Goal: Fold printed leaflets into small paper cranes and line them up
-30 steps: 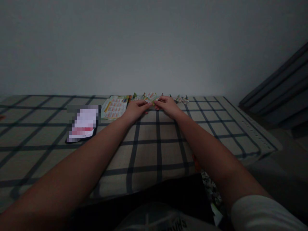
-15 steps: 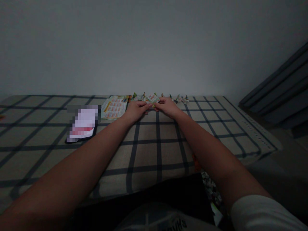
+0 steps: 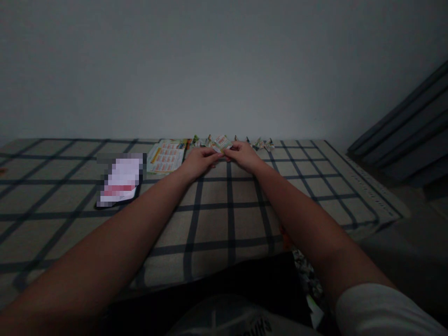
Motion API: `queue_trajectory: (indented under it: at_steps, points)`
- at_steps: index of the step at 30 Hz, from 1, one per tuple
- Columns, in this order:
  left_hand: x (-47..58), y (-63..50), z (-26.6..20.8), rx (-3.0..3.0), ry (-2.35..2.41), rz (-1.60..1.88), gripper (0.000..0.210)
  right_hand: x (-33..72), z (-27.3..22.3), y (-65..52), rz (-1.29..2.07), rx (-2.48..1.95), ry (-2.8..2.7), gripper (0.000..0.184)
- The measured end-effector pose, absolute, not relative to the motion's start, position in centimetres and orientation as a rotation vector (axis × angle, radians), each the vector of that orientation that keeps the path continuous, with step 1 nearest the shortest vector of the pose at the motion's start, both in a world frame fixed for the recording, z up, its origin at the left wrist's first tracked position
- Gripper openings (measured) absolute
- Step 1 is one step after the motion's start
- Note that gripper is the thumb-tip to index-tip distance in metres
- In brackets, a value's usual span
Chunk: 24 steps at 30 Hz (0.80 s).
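Observation:
Between my two hands is a small piece of printed paper (image 3: 222, 142), folded, with red and green print and pointed upper corners. The fingers of my left hand (image 3: 199, 163) are closed on its lower left edge. My right hand (image 3: 244, 156) pinches the lower right side, its fingertips close to the left ones. Just behind the hands, a row of small folded paper shapes (image 3: 265, 144) lies along the far edge, partly hidden by the fingers. Left of my left hand rests a flat printed sheet (image 3: 167, 157) with blocks of red print.
A phone (image 3: 122, 181) with a lit, pixelated screen lies on the checked cloth (image 3: 213, 224) at left. Beyond the far edge rises a plain wall (image 3: 224, 70). Grey curtain folds (image 3: 406, 121) hang at right. Something orange (image 3: 285, 237) shows by my right forearm.
The paper has tipped slightly lower in my fingers, and my left fingertips have shifted a little. Both hands keep hold of it; everything else stays put.

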<state>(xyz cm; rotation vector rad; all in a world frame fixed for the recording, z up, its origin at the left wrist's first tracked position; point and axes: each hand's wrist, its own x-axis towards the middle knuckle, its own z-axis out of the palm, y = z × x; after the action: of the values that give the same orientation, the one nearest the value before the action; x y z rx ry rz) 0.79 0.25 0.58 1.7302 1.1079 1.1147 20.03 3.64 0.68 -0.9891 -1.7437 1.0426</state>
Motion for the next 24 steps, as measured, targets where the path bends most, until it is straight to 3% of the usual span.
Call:
queue_trajectory:
  at_steps: [24]
  points:
    - [0.68, 0.4, 0.38, 1.569, 1.184, 1.139, 0.033, 20.04, 1.06, 3.22, 1.095, -0.914, -1.704, 0.031]
